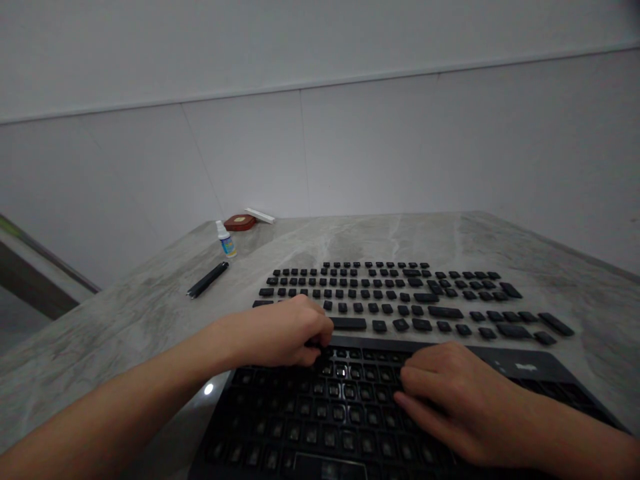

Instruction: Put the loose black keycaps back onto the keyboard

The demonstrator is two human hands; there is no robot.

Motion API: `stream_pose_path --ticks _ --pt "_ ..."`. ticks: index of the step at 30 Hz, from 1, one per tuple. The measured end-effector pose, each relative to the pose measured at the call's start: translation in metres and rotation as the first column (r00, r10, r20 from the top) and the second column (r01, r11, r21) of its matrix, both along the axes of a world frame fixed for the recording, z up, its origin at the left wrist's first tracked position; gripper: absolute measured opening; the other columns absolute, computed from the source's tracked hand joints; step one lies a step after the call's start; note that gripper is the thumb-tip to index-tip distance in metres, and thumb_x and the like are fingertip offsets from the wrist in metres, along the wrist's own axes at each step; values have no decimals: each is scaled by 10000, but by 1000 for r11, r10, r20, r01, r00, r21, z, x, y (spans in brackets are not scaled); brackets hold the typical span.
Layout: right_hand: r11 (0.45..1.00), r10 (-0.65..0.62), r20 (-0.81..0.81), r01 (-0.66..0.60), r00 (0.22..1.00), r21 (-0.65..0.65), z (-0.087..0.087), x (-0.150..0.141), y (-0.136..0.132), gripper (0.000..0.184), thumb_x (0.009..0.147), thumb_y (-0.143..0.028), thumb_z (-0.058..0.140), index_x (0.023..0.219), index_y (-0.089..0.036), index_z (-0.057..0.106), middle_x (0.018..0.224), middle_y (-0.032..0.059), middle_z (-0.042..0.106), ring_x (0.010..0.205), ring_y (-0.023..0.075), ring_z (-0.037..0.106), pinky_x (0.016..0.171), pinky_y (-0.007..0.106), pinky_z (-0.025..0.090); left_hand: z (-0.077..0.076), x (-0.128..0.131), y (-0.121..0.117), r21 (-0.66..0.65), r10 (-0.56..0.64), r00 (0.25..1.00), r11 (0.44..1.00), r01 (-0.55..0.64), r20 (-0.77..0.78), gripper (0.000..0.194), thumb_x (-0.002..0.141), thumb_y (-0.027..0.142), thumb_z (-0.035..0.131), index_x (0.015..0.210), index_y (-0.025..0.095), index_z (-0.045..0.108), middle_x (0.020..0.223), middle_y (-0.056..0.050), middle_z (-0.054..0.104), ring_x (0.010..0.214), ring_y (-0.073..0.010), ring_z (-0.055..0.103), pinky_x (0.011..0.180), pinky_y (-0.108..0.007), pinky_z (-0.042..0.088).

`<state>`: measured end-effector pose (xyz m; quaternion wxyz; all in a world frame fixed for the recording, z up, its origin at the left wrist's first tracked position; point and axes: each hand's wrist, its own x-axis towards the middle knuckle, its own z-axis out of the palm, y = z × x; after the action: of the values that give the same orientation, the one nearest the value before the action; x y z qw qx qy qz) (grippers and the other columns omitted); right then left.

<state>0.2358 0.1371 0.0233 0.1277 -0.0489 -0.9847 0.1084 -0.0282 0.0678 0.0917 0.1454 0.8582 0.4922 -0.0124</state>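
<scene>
A black keyboard base (pixel 345 413) with its keycaps off lies in front of me, rows of bare key sockets showing. My left hand (pixel 295 330) hovers at its upper edge, fingers curled into a pinch; what sits between the fingertips is dark and hard to make out. Over the right half of the base, my right hand (pixel 450 397) is closed, its fingers together and tips down at the sockets. Whether it holds anything is hidden. Beyond the base, loose black keycaps (pixel 373 307) lie in rows, including a long space bar (pixel 349 324) beside my left fingers.
A grey marbled table (pixel 150 333) carries everything. At its left are a black pen-like tool (pixel 207 280), a small white spray bottle (pixel 227 240), a reddish-brown case (pixel 240 223) and a white strip-like object (pixel 260 215). A pale wall (pixel 370 147) stands behind the table.
</scene>
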Motion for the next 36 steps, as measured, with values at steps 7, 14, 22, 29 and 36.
stream_pose_path --ticks 7,14,22,29,36 --pt "1000 -9 36 9 999 -2 0 -1 1 287 979 -194 398 706 -188 489 631 -3 561 553 119 446 544 314 245 1 -2 0 -9 -19 1000 1000 19 8 172 764 26 704 883 150 710 807 -5 671 751 -154 614 721 -251 482" --pt "1000 -6 23 6 1000 12 0 -1 1 283 974 -202 413 697 -190 471 622 -10 557 542 115 444 536 309 241 0 -3 1 -29 -5 1000 1000 6 22 154 799 44 718 895 165 718 820 4 683 768 -148 625 739 -247 470" --pt "1000 -19 14 18 1000 12 -1 0 0 300 976 -207 406 689 -189 491 606 -7 555 529 113 444 530 310 241 -8 -9 8 -22 67 996 998 -66 54 126 788 115 796 866 175 718 831 14 713 821 -157 653 774 -254 467" --pt "1000 -18 37 18 999 16 -2 -1 1 304 972 -218 419 674 -190 470 603 -8 554 525 111 439 524 310 246 -13 -4 8 -18 117 993 993 -117 21 159 756 31 761 755 181 708 782 19 701 788 -156 650 741 -243 463" --pt "1000 -27 58 27 998 5 -2 -4 1 298 970 -228 429 675 -194 447 600 -18 540 525 109 421 528 309 242 -15 -2 12 37 268 962 963 -266 -48 123 714 115 796 699 178 691 671 4 657 662 -177 608 572 -240 409"
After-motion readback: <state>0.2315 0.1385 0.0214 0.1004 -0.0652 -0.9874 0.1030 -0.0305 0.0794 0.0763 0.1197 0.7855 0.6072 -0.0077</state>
